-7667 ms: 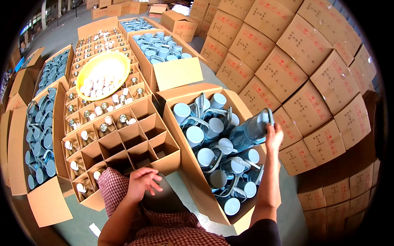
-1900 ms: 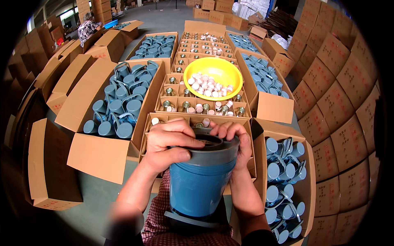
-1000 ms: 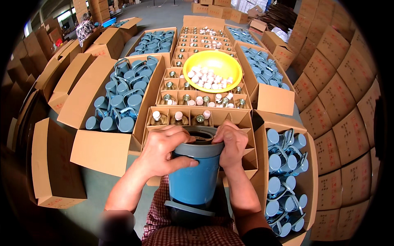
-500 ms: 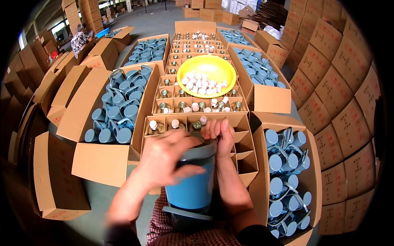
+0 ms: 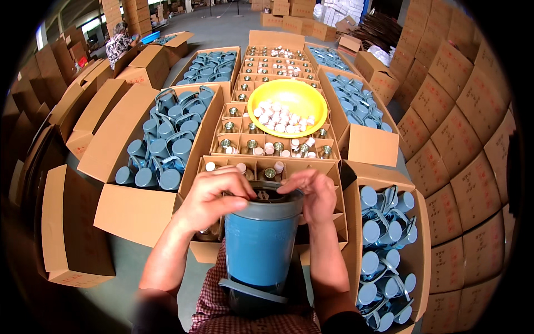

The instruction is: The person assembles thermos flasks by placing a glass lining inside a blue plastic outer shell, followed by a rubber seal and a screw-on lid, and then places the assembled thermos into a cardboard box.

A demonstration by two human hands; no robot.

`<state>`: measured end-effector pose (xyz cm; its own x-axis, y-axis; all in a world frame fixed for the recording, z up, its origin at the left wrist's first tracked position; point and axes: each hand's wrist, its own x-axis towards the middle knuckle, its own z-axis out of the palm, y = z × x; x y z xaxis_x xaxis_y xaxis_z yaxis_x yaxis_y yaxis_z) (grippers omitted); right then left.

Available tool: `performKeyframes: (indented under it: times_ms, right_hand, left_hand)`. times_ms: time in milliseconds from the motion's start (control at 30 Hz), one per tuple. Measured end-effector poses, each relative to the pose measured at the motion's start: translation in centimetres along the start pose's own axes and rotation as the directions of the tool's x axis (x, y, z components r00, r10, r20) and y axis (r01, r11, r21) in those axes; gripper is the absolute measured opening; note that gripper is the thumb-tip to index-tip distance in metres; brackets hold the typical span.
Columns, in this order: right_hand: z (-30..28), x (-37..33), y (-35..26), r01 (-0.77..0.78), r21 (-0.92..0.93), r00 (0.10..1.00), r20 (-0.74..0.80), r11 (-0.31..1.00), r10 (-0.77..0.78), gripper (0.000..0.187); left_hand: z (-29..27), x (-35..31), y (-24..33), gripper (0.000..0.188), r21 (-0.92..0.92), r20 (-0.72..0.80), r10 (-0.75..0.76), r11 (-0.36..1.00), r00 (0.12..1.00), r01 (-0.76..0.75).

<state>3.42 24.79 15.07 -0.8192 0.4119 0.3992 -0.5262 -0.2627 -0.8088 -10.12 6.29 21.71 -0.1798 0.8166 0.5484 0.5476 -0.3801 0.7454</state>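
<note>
A large blue jug-like container [image 5: 260, 242] with a dark grey collar stands upright against my body, its handle [image 5: 253, 291] low on the near side. Dark inside, its top opening [image 5: 270, 193] shows a pale mark. My left hand [image 5: 214, 195] is closed at the left of the collar, thumb and curled fingers at the edge. Against the right side rests my right hand [image 5: 314, 195], its bent fingers reaching over the rim. Whether either hand pinches a small part there is hidden. Just beyond is a divided carton [image 5: 342, 222] with glass bottles, some bearing white stoppers [image 5: 210, 166].
A yellow basin [image 5: 315, 103] of white stoppers sits on the divided cartons ahead. Open cartons of blue handled containers flank them at left [image 5: 167, 147] and right [image 5: 389, 245]. Stacked cartons [image 5: 445, 167] wall the right side. Another person [image 5: 118, 45] is far left.
My left hand has swung from in front of the container up to its collar. My right hand has shifted to the rim's right side, fingers now over the opening. The view has tilted slightly.
</note>
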Motion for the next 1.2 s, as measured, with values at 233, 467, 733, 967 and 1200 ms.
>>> performKeyframes:
  times_ms: [233,467,733,967,1200]
  right_hand:
    - [-0.4,1.3,4.8,-0.051,0.522,0.999,0.024,0.851,0.046,0.053]
    - [0.0,0.1,-0.5,-0.009,-0.029,0.999,0.047,1.000,0.010,0.038]
    - [1.1,0.8,1.3,-0.136,0.017,0.989,-0.053,0.991,0.136,0.034]
    - [2.9,-0.1,-3.4,0.044,0.002,0.982,0.184,0.999,-0.043,0.028]
    - [8.7,0.5,-13.6,0.150,-0.628,0.708,0.607,0.764,0.360,0.025]
  left_hand:
    - [5.7,3.4,4.3,0.022,0.611,-0.005,0.047,0.791,0.999,-0.034]
    - [0.3,1.0,0.5,0.015,-0.079,0.085,-0.069,0.994,0.994,0.076]
    - [1.6,0.7,0.7,0.024,0.225,0.061,0.240,0.942,0.969,-0.248]
    - [1.1,0.0,0.4,0.046,-0.352,-0.164,0.114,0.921,0.980,-0.166]
    - [13.7,-6.7,-9.9,0.036,-0.866,0.221,-0.688,0.188,0.691,0.463]
